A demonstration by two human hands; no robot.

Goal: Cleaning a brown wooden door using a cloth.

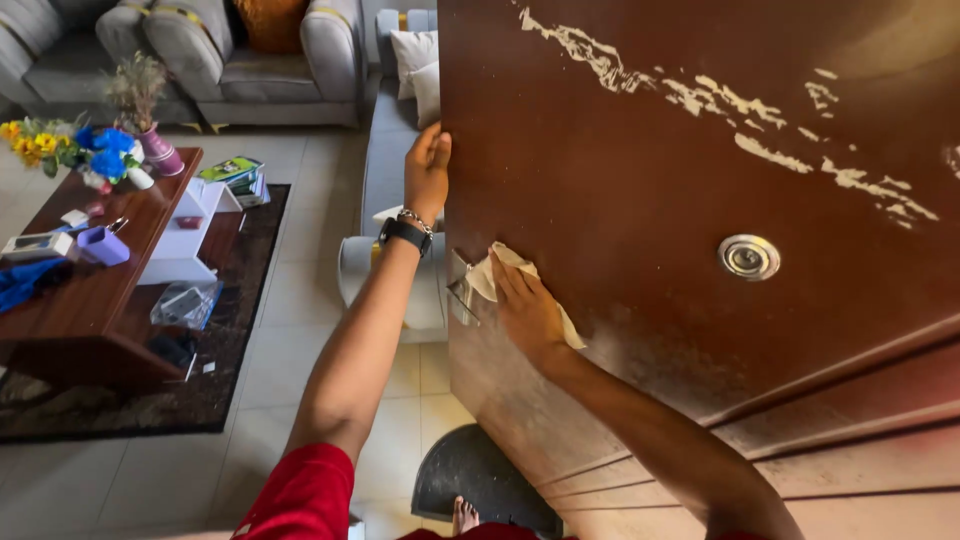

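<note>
A: Here is the big dark brown wooden door (650,180) with pale patches of worn finish across its top, and the left hand (428,168) grips its edge, fingers curled tight around it, a black wristband and a bead bracelet at the wrist.

B: And the right hand (525,310) lies flat on the door's face, fingers stretched out and close together, pressing a crumpled white cloth (500,275) against the wood.

A: The cloth sits low on the door, just beside the metal latch plate (462,290) at the edge, well apart from the round silver lock (748,257).

B: Off to the left stands a brown wooden coffee table (90,300) with yellow and blue flowers (70,145), and a grey sofa (230,50) behind it.

A: A bare foot (465,517) rests on a dark doormat (480,470) on the tiled floor.
</note>
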